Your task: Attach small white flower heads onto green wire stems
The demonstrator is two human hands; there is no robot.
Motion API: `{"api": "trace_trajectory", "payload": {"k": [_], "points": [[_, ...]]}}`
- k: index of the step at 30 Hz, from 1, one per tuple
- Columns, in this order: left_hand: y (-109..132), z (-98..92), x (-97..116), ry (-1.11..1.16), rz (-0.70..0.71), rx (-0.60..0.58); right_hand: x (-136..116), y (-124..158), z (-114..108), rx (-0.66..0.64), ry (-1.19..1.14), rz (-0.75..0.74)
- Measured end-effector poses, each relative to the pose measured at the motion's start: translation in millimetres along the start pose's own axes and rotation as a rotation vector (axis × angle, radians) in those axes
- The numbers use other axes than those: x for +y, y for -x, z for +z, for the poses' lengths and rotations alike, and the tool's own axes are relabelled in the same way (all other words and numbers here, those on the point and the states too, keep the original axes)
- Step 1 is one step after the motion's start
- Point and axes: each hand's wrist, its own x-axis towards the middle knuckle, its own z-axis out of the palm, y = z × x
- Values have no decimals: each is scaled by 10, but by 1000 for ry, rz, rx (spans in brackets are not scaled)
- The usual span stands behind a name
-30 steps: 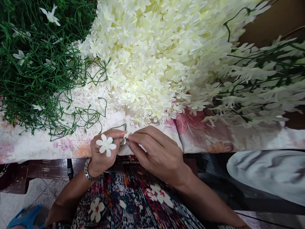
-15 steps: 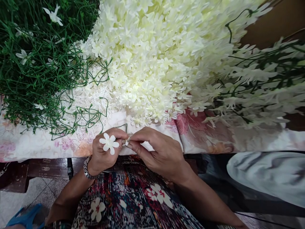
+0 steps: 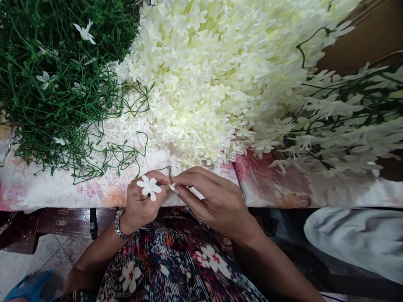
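Observation:
My left hand (image 3: 143,203) pinches a thin green stem that carries a small white artificial flower (image 3: 149,187) resting over its fingers. My right hand (image 3: 209,197) meets it fingertip to fingertip and pinches a tiny white flower piece (image 3: 172,186) at the stem's tip. Both hands hover at the near edge of a table covered with a floral cloth (image 3: 50,191), just in front of a large heap of loose cream-white flowers (image 3: 217,79).
A tangle of green wire stems (image 3: 53,96) fills the back left. White stamen pieces (image 3: 121,134) lie beside it. Finished flowered sprays (image 3: 340,117) stretch to the right. My patterned lap (image 3: 176,264) is below; a grey-white cloth (image 3: 355,239) sits lower right.
The view has shifted slightly, moving everything right. The fingertips have closed tighter on the tiny piece, which shows less than before; the hands stay together at the table edge.

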Motion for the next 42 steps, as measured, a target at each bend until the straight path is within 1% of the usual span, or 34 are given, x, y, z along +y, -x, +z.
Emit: {"api": "trace_trajectory", "payload": {"k": [4, 7, 11, 14, 18, 20, 23, 26, 29, 35, 42], "points": [[14, -6, 1, 42, -56, -45, -28, 13, -19, 18, 21, 23], [12, -44, -2, 105, -66, -120, -28, 10, -48, 28, 5, 66], [-2, -94, 5, 90, -90, -224, -15, 1, -97, 32, -39, 95], [8, -95, -3, 124, -107, -244, -19, -1, -119, 15, -76, 93], [32, -75, -24, 137, -118, -246, -40, 0, -131, 31, -86, 103], [42, -70, -25, 110, -115, -243, -50, -3, -138, 35, -90, 85], [62, -66, -20, 75, -123, -205, -57, -16, -154, 25, -90, 37], [85, -67, -23, 105, -140, -170, -52, -36, -167, 11, -58, -1], [93, -71, -29, 125, -128, -155, -47, -56, -179, -19, -20, -22], [58, -75, -19, 145, -113, -83, -52, -77, -215, -114, 97, -72], [25, -74, -30, 78, -60, -105, -61, -109, -241, -181, 268, -124]]}}
